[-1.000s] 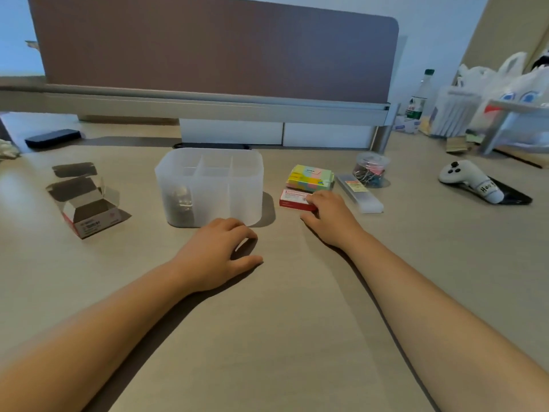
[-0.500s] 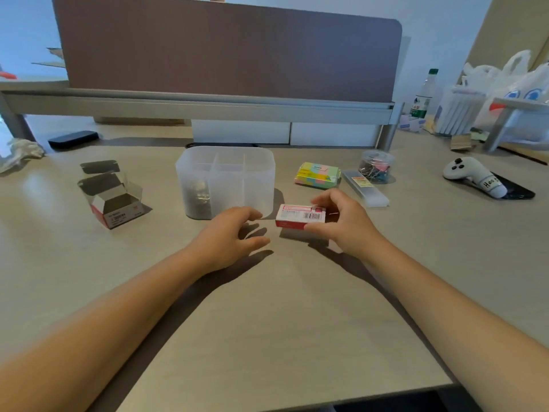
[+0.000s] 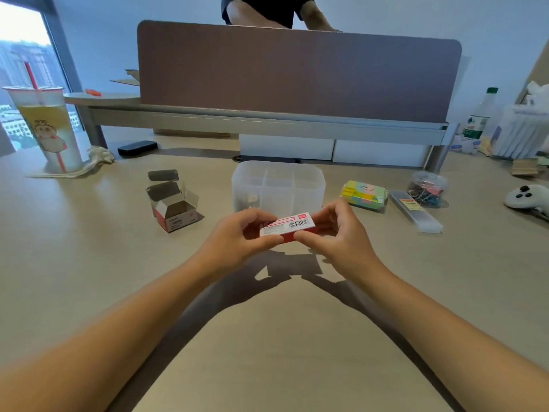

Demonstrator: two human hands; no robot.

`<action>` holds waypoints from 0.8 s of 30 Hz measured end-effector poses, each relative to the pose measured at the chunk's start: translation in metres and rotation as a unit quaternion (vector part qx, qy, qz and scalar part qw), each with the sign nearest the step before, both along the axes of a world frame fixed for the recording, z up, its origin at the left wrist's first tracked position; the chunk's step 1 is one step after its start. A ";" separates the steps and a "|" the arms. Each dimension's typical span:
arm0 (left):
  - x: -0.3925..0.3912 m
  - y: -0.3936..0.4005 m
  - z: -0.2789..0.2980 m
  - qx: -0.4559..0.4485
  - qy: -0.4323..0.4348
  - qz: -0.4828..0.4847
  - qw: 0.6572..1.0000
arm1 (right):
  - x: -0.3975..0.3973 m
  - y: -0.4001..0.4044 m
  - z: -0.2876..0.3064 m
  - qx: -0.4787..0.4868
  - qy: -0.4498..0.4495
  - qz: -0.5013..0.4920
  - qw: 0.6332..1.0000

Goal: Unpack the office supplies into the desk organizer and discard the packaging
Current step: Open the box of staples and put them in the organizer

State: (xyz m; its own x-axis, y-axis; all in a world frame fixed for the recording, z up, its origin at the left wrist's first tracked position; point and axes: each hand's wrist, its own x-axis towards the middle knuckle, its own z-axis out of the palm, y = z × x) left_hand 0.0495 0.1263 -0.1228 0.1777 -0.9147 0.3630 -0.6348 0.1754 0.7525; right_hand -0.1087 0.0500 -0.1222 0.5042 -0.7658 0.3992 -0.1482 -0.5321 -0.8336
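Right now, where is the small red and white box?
In the head view it is centre frame, held above the desk between the left hand and right hand, just in front of the clear organizer: the small red and white box.

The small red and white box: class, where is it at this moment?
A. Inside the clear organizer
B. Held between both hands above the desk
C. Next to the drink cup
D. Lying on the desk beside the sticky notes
B: the small red and white box is pinched at its ends by the left hand and the right hand, in front of the clear organizer.
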 end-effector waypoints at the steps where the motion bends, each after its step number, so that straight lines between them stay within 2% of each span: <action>1: 0.001 0.000 0.000 0.003 0.008 0.002 1.000 | 0.002 0.001 -0.001 -0.001 -0.008 0.003 1.000; 7: 0.008 -0.002 0.000 0.041 0.059 -0.034 0.997 | 0.006 0.003 -0.003 -0.011 -0.037 0.004 0.999; 14: 0.011 -0.002 -0.002 0.046 0.151 -0.039 0.987 | 0.003 0.006 -0.001 0.028 -0.078 0.016 0.996; 20: 0.013 -0.001 -0.002 0.041 0.125 -0.045 0.990 | 0.004 0.004 -0.002 0.061 -0.081 0.028 0.994; 24: 0.015 -0.001 -0.001 0.026 0.078 -0.015 0.997 | 0.005 0.001 -0.001 0.090 -0.060 0.028 0.994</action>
